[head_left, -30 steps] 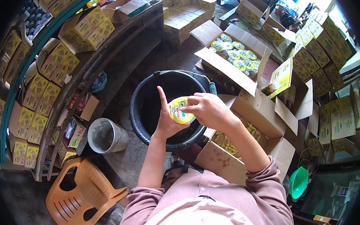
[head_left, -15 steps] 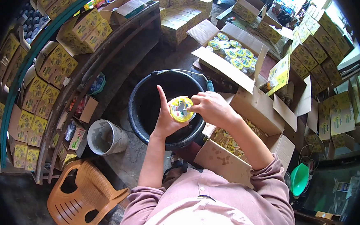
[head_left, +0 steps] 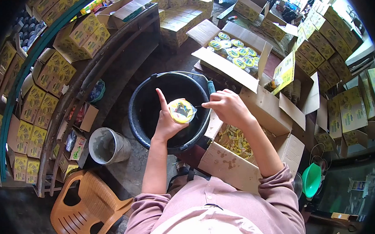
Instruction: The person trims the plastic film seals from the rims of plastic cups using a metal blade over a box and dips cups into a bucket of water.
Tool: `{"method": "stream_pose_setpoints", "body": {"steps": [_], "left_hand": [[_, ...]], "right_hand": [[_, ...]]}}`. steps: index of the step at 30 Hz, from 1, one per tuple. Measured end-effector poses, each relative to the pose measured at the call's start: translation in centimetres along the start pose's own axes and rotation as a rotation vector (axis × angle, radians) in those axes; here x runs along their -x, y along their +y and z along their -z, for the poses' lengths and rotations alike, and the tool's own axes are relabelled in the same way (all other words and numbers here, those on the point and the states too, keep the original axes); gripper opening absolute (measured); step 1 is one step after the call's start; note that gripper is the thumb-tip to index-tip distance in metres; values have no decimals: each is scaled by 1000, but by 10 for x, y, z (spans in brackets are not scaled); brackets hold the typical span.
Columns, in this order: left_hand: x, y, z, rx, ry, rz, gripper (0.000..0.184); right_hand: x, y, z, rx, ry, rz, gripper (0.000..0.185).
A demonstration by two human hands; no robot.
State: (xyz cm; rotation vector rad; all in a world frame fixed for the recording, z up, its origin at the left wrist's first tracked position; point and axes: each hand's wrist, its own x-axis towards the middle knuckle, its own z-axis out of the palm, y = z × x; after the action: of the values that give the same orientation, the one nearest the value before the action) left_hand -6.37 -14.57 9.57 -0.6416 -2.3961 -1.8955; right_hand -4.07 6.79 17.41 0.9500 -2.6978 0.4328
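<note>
Over the black bucket [head_left: 137, 120], my left hand [head_left: 167, 122] holds a cup [head_left: 182, 111] with a yellow-rimmed printed lid; the index finger points up. The lid's middle looks torn or cut open, with a dark gap. My right hand [head_left: 226, 106] is just right of the cup, its fingers pinched on a thin dark tool [head_left: 199, 106] that points at the cup's rim. Below my right forearm, a cardboard box [head_left: 229, 165] holds many yellow strips [head_left: 235, 142].
An open carton [head_left: 225, 70] of lidded cups [head_left: 237, 53] stands beyond the bucket. To the left are a grey pail [head_left: 121, 147], an orange plastic chair [head_left: 90, 204] and shelves of yellow boxes [head_left: 32, 103]. A green bowl [head_left: 312, 180] lies at the lower right.
My right hand has drawn back to the right from the lid, and a thin dark tool now shows between it and the cup. The opening in the lid looks larger and darker.
</note>
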Motion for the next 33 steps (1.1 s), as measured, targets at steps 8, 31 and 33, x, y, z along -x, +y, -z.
{"method": "stream_pose_setpoints", "body": {"steps": [8,31,33], "left_hand": [[-5,-7,-14,-728,-177,211,121],[-77,46,-7,-1789,-647,127,59],[-86,58,1,-1759,-594,162,89]], "right_hand": [[89,-28,-17,-676,622,-667,29],[213,-57,-50,-1323,1117,-1099,38],[215,-56,-50,-1308,1115,-1109,38]]}}
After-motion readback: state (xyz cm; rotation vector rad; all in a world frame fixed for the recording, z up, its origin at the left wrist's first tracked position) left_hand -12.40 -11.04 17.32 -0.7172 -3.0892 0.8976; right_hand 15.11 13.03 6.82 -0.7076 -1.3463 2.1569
